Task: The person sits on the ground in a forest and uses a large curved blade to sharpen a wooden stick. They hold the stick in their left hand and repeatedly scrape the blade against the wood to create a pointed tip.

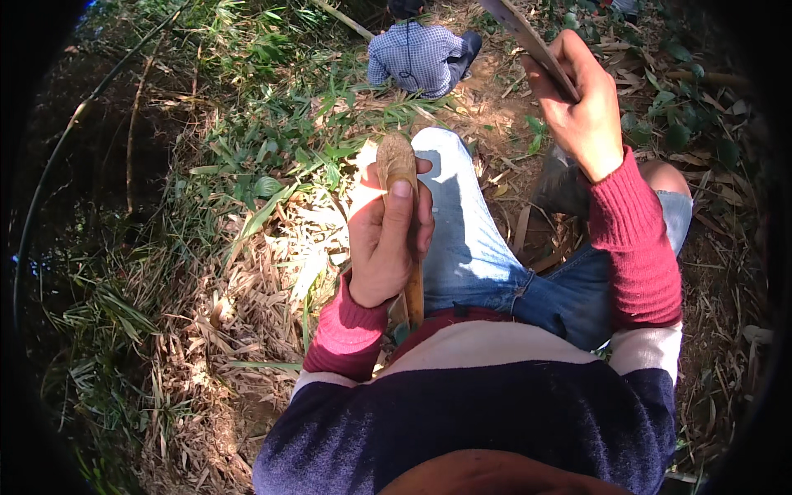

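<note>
My left hand (pixel 385 239) is closed around a long tan wooden piece (pixel 397 158), its thumb pressed along the front. The piece has a rounded, rough-grained top end, and its narrower lower part (pixel 414 297) runs down past my wrist toward my waist. Raised at the upper right, my right hand (pixel 584 107) grips the lower end of a flat, grey-brown, blade-like strip (pixel 528 37). That strip slants up and leftward out of the picture, so its far end is hidden. The two held things are well apart.
My bent legs in blue jeans (pixel 474 239) lie below my hands. Ahead, a person in a checked shirt (pixel 415 62) sits facing away. Dry leaves (pixel 223 322) and green plants (pixel 264 161) cover the ground. A thin curved stem (pixel 62 140) arches at the left.
</note>
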A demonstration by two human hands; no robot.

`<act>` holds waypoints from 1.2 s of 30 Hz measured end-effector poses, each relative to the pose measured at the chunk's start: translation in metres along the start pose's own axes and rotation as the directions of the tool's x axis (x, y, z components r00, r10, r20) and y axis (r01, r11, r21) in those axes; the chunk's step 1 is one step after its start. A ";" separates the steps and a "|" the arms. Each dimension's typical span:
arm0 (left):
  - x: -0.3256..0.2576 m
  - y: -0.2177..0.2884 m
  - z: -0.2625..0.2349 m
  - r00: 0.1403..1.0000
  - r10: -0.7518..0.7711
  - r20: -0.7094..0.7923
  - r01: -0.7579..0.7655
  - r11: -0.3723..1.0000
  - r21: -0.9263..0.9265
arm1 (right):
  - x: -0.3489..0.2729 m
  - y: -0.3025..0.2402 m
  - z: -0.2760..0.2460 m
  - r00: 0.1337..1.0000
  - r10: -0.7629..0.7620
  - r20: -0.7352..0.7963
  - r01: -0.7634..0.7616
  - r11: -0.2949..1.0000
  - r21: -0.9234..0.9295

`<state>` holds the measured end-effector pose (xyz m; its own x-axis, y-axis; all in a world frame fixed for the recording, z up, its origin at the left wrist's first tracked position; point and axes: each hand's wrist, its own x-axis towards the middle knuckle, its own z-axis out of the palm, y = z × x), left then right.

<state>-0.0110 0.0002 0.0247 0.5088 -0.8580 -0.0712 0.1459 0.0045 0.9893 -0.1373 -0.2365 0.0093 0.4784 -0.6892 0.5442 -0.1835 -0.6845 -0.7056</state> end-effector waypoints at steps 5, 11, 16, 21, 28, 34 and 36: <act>0.002 0.001 0.009 0.995 0.099 -0.003 -0.098 0.994 0.053 | -0.021 -0.042 0.000 0.965 -0.100 0.243 0.040 0.970 0.239; -0.002 -0.027 -0.001 0.985 0.169 0.038 -0.173 0.976 0.131 | -0.038 -0.063 0.010 0.926 -0.338 0.170 0.311 0.936 0.165; 0.000 -0.033 -0.004 0.981 0.189 0.045 -0.195 0.948 0.250 | -0.038 -0.066 0.006 0.923 -0.302 0.237 0.294 0.953 0.073; 0.001 -0.035 0.004 0.983 0.184 -0.024 -0.175 0.961 0.214 | -0.034 -0.057 0.014 0.907 -0.278 0.315 0.294 0.956 -0.004; -0.003 -0.011 0.003 0.978 0.195 0.079 -0.207 0.956 0.210 | -0.006 0.008 0.029 0.959 -0.100 0.266 0.211 0.878 -0.429; 0.009 -0.008 -0.003 0.999 -0.007 -0.048 0.009 1.000 0.026 | 0.000 0.040 0.007 1.000 0.023 0.020 -0.020 0.991 -0.130; 0.016 -0.003 0.001 1.000 -0.015 -0.026 0.015 1.000 -0.025 | -0.007 -0.002 0.013 0.997 -0.034 0.067 0.026 0.993 0.119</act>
<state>-0.0046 -0.0141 0.0211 0.5285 -0.8442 -0.0895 0.1741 0.0046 0.9847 -0.1292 -0.2271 0.0009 0.5408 -0.6482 0.5361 -0.0678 -0.6688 -0.7404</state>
